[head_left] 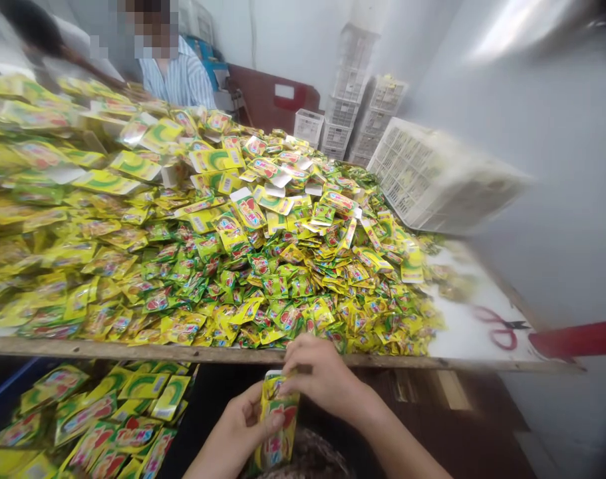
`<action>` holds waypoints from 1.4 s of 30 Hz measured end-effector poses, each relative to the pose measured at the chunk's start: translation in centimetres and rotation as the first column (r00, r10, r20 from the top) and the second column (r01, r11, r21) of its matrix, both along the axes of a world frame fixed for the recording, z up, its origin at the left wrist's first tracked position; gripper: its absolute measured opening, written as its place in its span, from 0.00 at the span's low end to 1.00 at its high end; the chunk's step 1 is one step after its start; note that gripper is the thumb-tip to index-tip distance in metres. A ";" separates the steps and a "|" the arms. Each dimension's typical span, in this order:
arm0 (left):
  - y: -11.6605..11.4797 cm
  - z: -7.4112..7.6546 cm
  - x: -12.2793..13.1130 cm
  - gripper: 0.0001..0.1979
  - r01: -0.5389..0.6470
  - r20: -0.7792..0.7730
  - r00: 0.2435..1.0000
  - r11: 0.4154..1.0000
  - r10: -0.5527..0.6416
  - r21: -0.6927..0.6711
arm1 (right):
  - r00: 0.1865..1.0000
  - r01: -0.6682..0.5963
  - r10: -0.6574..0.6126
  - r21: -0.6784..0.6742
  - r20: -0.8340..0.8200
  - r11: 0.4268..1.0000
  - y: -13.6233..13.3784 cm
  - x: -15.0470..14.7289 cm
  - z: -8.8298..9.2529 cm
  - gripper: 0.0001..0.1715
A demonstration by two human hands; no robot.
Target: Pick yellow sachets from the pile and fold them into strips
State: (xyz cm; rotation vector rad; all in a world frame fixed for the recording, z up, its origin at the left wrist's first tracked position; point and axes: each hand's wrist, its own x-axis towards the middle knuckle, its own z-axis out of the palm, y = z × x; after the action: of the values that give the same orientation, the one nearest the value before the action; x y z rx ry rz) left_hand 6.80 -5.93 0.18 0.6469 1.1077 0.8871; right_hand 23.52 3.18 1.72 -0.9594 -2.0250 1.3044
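1. Far left, low down: a bin [3, 399] full of filled boxes [133, 412], lying flat in a loose heap, likely dropped there once packed.
2. Above it, a long wooden table [133, 349] heaped with small yellow and green packets [243, 266], piled close to the front edge, probably to be easy to grab.
3. At the back left, another person in a striped shirt [180, 76], on the far side of the heap.
4. Low in the middle, left hand [240, 426] curled around a yellow box [277, 419], thumb pressed on its front, most likely to keep it steady.
5. Box held just under the table edge, near the body, standing almost upright. Long side running up and down, top end tipped a little away toward the table. Hard to tell whether the top is open.
6. Right hand [320, 376] over the top of the box, fingers bunched together and touching the top end, seemingly pinching something small; too hidden to be sure.
7. Farther right on the bare table, red scissors [497, 326], lying flat, well apart from both hands.
8. Back right, white crates [422, 173], stacked by the wall.
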 end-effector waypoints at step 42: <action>0.3 -2.4 -3.0 0.09 0.261 -0.535 0.845 0.873 0.000 0.412 | 0.932 0.211 -0.330 -0.519 -0.147 0.828 -3.7 -0.4 -4.2 0.05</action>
State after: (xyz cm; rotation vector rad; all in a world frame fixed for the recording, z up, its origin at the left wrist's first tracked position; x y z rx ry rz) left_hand 3.76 -5.61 -2.21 1.4273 1.3125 0.8869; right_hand 23.14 -0.53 -2.47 -1.2031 -1.3321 1.7192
